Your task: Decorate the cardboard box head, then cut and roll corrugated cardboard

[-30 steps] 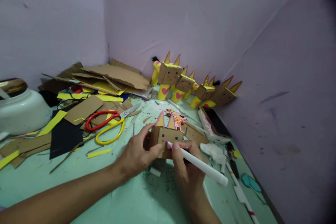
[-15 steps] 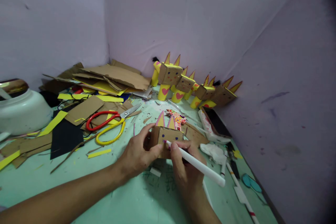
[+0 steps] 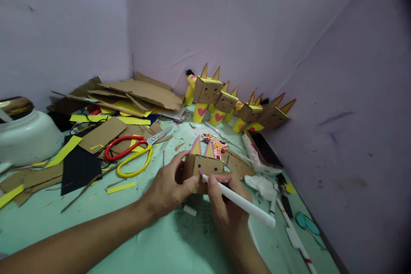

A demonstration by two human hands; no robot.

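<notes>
1. Table (image 3: 144,248), pale green, flecked with marks; dark green scribbles at the near centre, not legible.
2. Right hand (image 3: 229,201), closed on a white marker (image 3: 248,208); its purple tip is at the front of the box, no brand readable.
3. Left hand (image 3: 171,188), clamped on the left side of the box, thumb on the front; near the right hand.
4. Box (image 3: 210,166), cardboard, at near centre between the hands; two dark dots, small purple marks and two pointed ears (image 3: 196,146) edged pink.
5. Eraser-like block (image 3: 189,210), white, just below the box.
6. Pen (image 3: 298,242), white with a red band, near right; turquoise piece (image 3: 307,223) beside it.
7. Crumpled white piece (image 3: 261,186), right of the box.
8. Scissors (image 3: 156,136), red and yellow handles, left, by a black sheet (image 3: 80,171) and scraps.
9. Patterned paper (image 3: 218,144), floral, behind the box.
10. Phone-like slab (image 3: 265,150), dark, on a white tray, right.
11. White pot (image 3: 28,137), far left.
12. Cardboard pile (image 3: 141,90), far left of centre.
13. Figures (image 3: 207,90), a row of four with boxy heads, far right of centre; hearts on two fronts.
</notes>
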